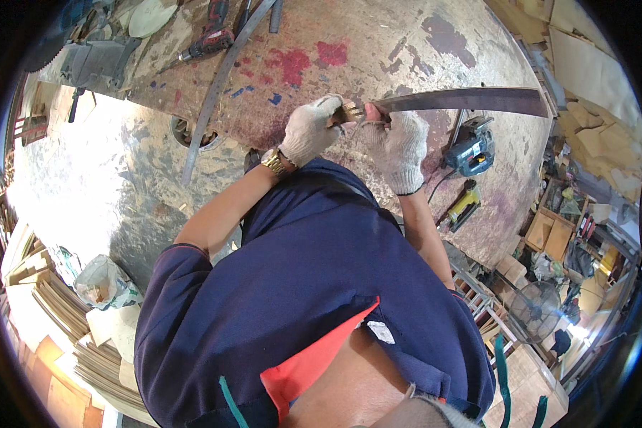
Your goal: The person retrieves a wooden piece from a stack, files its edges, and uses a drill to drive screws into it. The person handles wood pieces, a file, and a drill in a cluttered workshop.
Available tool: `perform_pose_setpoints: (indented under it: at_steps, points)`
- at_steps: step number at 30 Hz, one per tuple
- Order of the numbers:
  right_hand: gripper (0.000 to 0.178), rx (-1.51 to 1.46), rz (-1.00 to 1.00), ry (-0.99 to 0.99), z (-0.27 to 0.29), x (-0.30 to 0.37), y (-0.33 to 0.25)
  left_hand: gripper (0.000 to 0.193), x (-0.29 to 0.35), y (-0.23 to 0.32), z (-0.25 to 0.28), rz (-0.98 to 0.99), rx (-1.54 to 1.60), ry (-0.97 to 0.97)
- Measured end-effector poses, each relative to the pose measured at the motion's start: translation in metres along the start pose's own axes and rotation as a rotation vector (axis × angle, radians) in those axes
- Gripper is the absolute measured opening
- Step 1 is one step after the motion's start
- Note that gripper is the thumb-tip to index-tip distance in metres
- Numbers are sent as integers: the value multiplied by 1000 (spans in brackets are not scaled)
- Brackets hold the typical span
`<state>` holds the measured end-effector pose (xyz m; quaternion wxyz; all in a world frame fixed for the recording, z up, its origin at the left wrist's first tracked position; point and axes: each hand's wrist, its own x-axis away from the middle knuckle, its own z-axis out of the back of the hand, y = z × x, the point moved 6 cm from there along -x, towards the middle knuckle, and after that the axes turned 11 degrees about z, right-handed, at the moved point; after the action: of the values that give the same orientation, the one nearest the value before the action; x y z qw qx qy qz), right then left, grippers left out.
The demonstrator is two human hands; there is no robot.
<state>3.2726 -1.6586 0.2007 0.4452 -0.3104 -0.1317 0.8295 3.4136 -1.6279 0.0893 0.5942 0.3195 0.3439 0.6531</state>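
Both my hands wear pale knit work gloves, with some bare fingertips showing. My left hand point(312, 132) is closed on a small brass-coloured, notched piece point(352, 111); its exact kind is hard to make out. Right beside it, my right hand point(399, 148) grips the near end of a long, dark, flat strip point(471, 100). From there the strip reaches rightward over the worktable point(364, 43), bending slightly. The brass-coloured piece meets the strip's held end between the two hands, where fingers partly hide the contact.
Right of my right hand lie a blue jigsaw point(471, 150) and a yellow-and-black tool point(465, 205). A red-black drill point(212, 41) and a long grey metal strip point(217, 89) occupy the left. Stacked boards point(57, 307), a plastic bag point(105, 283) and a fan point(536, 312) stand around.
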Motion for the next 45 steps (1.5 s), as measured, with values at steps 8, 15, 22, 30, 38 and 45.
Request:
perform_pose_setpoints:
  at_steps: [8,15,22,30,38,45]
  points:
    - [17,32,-5,-32,-2,4,2,35,2,-1,-2,-12,8,-6]
    - [19,81,28,-14,-3,3,-2,40,3,-3,-2,27,-33,-11]
    - [18,47,0,-30,-4,4,-1,41,3,-5,-3,2,-87,-18]
    - [17,-12,30,18,10,-5,-12,34,1,9,3,-2,-76,-8]
    - [16,55,94,9,0,-9,-3,31,-4,7,-3,-72,-79,28]
    - [15,-6,15,10,25,-6,-5,31,-1,16,-4,-85,-44,44]
